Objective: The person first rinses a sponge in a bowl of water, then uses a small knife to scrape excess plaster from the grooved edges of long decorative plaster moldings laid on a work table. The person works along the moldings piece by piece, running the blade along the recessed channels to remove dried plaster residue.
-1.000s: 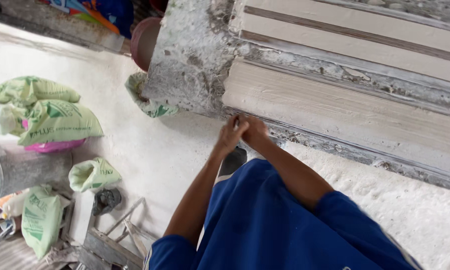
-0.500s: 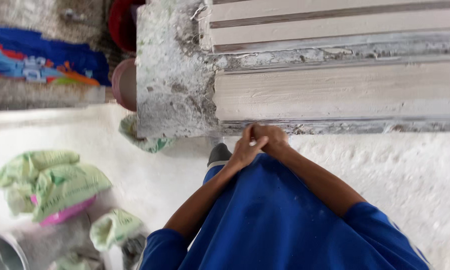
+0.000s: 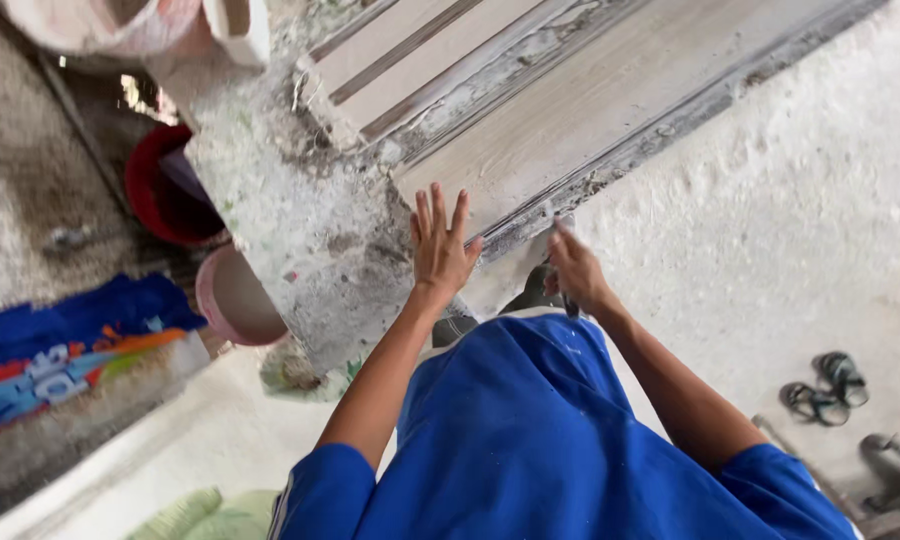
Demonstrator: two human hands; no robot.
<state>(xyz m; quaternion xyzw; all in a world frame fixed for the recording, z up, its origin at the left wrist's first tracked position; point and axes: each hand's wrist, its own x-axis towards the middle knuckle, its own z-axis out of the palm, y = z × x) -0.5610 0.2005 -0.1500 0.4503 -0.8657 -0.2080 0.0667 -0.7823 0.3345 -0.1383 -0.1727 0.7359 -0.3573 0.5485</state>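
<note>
The fingers (image 3: 436, 213) of the left hand (image 3: 440, 255) are lying spread and released, pressing flat on the end of a pale wood-grain tile (image 3: 580, 110), with the fingertips pointing up along its face and the heel of the hand sitting over the rough concrete pillar (image 3: 280, 220) that the tile is butting against. The right hand (image 3: 576, 270) is hovering just beside the tile's lower edge, where a grey mortar joint (image 3: 610, 175) is running along it; its fingers are curling partly around something small and dark, and I cannot tell what it is or how firmly it is being held. The tile is lying between the two hands and above them, sloping up to the right, with further tile strips (image 3: 400, 50) lying beyond it. The person is wearing a blue shirt (image 3: 530, 440). Farther out, a red bucket (image 3: 165, 190) and a pink basin (image 3: 235, 300) are standing left of the pillar, a blue printed cloth (image 3: 60, 345) is lying beside them, and a pair of sandals (image 3: 820, 385) is resting on the pale floor (image 3: 800, 230) at the right.
</note>
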